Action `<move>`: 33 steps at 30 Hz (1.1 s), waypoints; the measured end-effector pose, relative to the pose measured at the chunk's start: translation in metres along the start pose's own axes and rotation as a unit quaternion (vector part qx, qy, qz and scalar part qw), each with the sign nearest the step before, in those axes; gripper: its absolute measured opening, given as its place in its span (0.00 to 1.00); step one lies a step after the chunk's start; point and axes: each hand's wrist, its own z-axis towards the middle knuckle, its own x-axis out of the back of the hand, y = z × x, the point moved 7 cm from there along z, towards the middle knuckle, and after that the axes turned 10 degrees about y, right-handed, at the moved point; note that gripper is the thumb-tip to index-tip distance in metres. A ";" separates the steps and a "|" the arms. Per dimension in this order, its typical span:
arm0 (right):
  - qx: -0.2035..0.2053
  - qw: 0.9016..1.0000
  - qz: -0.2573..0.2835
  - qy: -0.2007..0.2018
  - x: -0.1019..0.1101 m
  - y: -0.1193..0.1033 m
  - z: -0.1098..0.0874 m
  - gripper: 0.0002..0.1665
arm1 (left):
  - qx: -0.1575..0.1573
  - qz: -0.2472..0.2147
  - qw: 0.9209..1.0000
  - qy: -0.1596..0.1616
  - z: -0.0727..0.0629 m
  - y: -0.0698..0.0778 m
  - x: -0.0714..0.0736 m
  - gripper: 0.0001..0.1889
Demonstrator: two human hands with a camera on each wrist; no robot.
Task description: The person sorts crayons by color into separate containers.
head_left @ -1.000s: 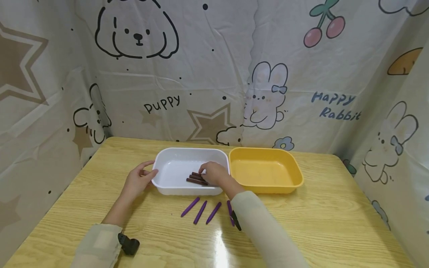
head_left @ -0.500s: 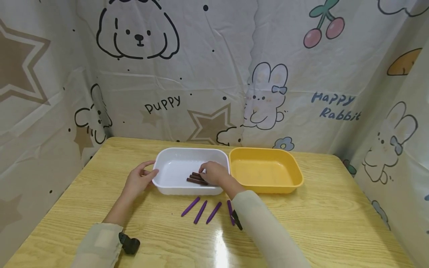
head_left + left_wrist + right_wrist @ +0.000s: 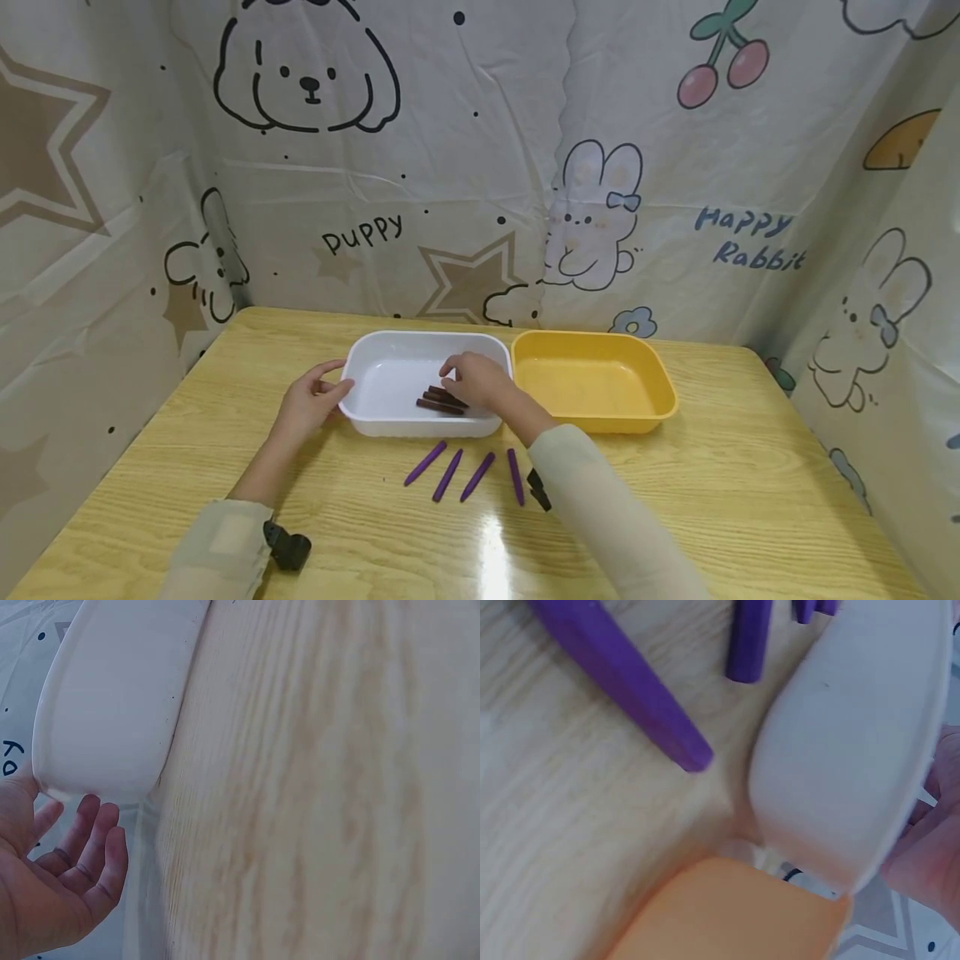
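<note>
My left hand [image 3: 309, 406] grips the left end of the white plastic tray [image 3: 423, 428], thumb over the rim and fingers outside the wall. In the left wrist view, those fingers [image 3: 94, 859] curl loosely beside the tray's end. My right hand [image 3: 480, 382] is inside the same tray, toward its right end. Its thumb and forefinger stand apart with nothing between them. Just below the fingertips, several dark brown crayons [image 3: 440, 407] lie side by side on the tray floor, their right ends partly covered by the hand.
Several purple crayons [image 3: 477, 477] lie spread on the wooden table [image 3: 360, 533] in front of the white tray. A yellow tray [image 3: 592, 423] with nothing in it stands against the white tray's right side. A printed cloth [image 3: 465, 183] hangs behind the table.
My right hand has let go of a brown crayon and lifted slightly up from the bunch, its fingers spreading. The left hand stays on the white tray's rim.
</note>
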 end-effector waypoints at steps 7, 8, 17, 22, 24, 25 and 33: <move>0.009 1.000 0.018 -0.004 0.019 -0.002 -0.005 0.16 | -0.001 0.007 1.000 -0.003 0.000 0.001 0.000 0.29; 0.013 1.000 0.019 0.000 0.022 -0.002 -0.006 0.16 | -0.001 0.010 1.000 -0.003 0.000 0.001 0.000 0.29; 0.010 0.998 0.050 0.026 0.046 0.006 -0.019 0.16 | -0.001 0.017 1.000 -0.005 0.000 -0.002 -0.002 0.28; -0.014 0.997 0.062 0.033 0.057 0.018 -0.027 0.17 | -0.007 0.017 1.000 -0.007 0.000 -0.001 -0.003 0.29; -0.021 0.997 0.071 0.036 0.063 0.023 -0.030 0.17 | -0.008 0.017 1.000 -0.007 0.000 -0.001 -0.003 0.29; -0.024 0.996 0.076 0.038 0.066 0.026 -0.032 0.17 | -0.006 0.018 1.000 -0.006 0.000 -0.001 -0.003 0.28; -0.066 0.992 0.097 0.053 0.085 0.055 -0.045 0.19 | -0.007 0.024 1.000 -0.008 0.000 0.000 -0.001 0.29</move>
